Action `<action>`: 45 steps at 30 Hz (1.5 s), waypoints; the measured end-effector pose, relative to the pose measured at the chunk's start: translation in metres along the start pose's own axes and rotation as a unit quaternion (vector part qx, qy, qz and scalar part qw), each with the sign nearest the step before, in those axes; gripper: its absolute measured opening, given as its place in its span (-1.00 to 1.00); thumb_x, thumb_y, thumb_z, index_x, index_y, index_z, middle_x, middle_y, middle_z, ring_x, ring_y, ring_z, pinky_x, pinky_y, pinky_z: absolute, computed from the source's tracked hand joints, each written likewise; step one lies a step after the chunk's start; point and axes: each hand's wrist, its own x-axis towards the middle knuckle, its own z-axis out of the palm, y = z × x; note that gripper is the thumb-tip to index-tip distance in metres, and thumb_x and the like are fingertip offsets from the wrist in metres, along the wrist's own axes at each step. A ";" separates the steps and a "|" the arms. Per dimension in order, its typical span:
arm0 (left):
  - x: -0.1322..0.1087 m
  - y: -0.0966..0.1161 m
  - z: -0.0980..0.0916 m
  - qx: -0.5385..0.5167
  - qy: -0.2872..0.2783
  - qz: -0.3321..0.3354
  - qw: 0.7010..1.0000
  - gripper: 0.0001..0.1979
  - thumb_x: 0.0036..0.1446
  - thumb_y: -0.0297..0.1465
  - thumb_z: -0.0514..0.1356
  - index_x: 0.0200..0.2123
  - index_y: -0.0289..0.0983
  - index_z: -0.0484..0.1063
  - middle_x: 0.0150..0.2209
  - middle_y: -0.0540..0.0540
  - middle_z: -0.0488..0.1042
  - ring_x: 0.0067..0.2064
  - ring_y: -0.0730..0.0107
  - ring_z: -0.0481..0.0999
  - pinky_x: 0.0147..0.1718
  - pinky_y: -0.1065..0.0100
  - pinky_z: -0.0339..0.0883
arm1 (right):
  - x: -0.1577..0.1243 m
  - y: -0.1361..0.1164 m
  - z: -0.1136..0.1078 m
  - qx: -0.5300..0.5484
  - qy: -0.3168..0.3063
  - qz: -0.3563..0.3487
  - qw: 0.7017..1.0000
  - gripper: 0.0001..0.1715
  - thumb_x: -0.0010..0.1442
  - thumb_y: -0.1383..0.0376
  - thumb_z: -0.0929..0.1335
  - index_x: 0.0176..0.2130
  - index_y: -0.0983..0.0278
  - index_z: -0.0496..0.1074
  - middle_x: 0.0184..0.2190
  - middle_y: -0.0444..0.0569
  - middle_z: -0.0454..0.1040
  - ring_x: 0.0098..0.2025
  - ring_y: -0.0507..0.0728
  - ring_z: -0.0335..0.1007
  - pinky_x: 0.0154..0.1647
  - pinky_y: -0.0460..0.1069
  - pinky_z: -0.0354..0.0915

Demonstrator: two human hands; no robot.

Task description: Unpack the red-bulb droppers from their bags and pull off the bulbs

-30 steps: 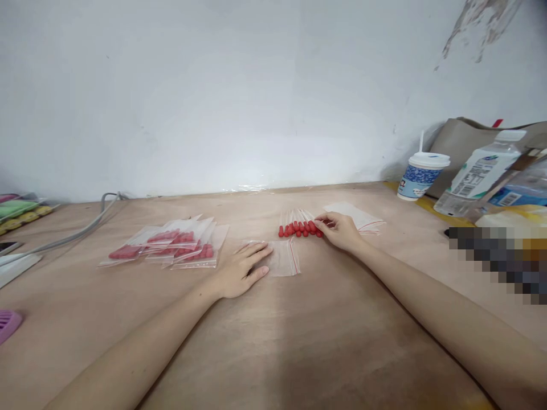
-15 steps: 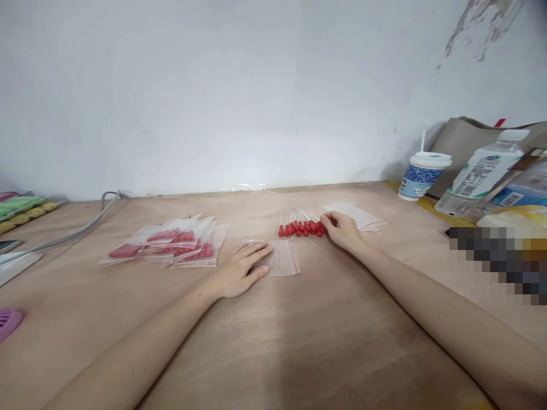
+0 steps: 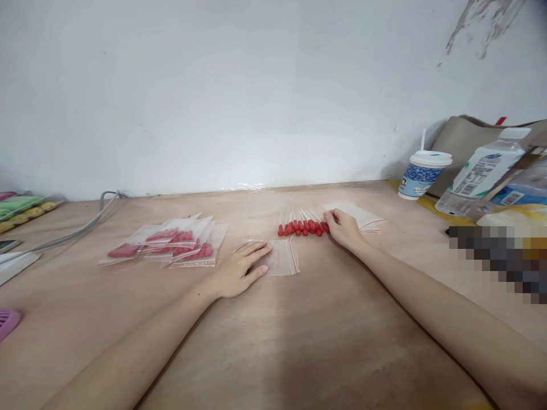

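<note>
My left hand [image 3: 241, 269] lies palm down with fingers spread, resting on the left part of a clear zip bag [image 3: 281, 257] with a red seal line. Right of and behind that bag is a row of what look like droppers [image 3: 301, 227], with red bulbs toward me and thin pale stems pointing to the wall. At the row's right end my right hand [image 3: 342, 228] has thumb and fingers closed on one red bulb; its fingertips are partly hidden. Beside that hand lies a stack of flat zip bags [image 3: 356, 215].
Several zip bags with red pieces inside [image 3: 179, 242] overlap at the left. A grey cable [image 3: 85, 229] and a purple item [image 3: 7, 323] are at the far left. A lidded paper cup [image 3: 422, 176], a plastic bottle [image 3: 482, 171] and a grey-brown bag [image 3: 455, 134] stand at the right.
My right hand has shifted slightly right, and the red bulb at its fingertips now shows more. My left hand and the zip bag under it stay put.
</note>
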 end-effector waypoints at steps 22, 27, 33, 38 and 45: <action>-0.001 -0.001 0.003 -0.011 0.007 0.007 1.000 -0.51 0.22 -0.15 -0.10 0.18 -0.18 0.09 0.23 -0.13 0.05 0.24 0.23 0.03 0.18 0.08 -0.06 | -0.072 -0.047 0.007 -0.017 -0.222 -0.337 0.915 -0.59 0.25 0.17 0.14 -0.04 0.25 0.39 0.00 0.01 0.37 0.06 0.14 0.24 0.08 0.09 0.19; -0.001 -0.001 0.001 -0.021 0.016 0.024 0.999 -0.53 0.21 -0.16 -0.07 0.16 -0.15 0.12 0.22 -0.12 0.07 0.23 0.22 0.06 0.17 0.07 -0.03 | -0.070 -0.047 0.003 0.013 -0.180 -0.292 0.939 -0.67 0.23 0.20 0.18 -0.17 0.26 0.43 -0.15 0.01 0.44 -0.08 0.11 0.32 -0.03 0.04 0.25; -0.002 0.000 -0.001 -0.065 0.020 0.085 0.994 -0.54 0.20 -0.22 -0.02 0.17 -0.14 0.11 0.21 -0.08 0.11 0.23 0.26 0.07 0.17 0.13 0.00 | -0.060 -0.048 0.007 -0.025 -0.113 -0.101 0.988 -0.61 -0.02 0.04 0.36 -0.30 0.29 0.42 -0.30 0.02 0.40 -0.24 0.14 0.32 -0.21 0.05 0.26; -0.003 0.002 -0.001 -0.070 0.037 0.088 0.993 -0.58 0.22 -0.25 -0.04 0.15 -0.15 0.15 0.19 -0.08 0.15 0.21 0.27 0.09 0.18 0.12 -0.01 | -0.063 -0.049 0.008 -0.012 -0.184 -0.087 0.979 -0.69 -0.08 0.08 0.40 -0.48 0.27 0.38 -0.41 -0.05 0.39 -0.34 0.08 0.32 -0.33 -0.02 0.24; -0.002 0.003 -0.001 -0.081 0.038 0.063 0.994 -0.58 0.23 -0.24 -0.07 0.13 -0.16 0.18 0.18 -0.10 0.16 0.21 0.29 0.11 0.15 0.15 0.05 | -0.063 -0.051 -0.002 0.005 -0.235 -0.077 0.969 -0.75 -0.16 0.24 0.45 -0.43 0.28 0.40 -0.51 -0.08 0.45 -0.51 0.03 0.33 -0.60 -0.12 0.15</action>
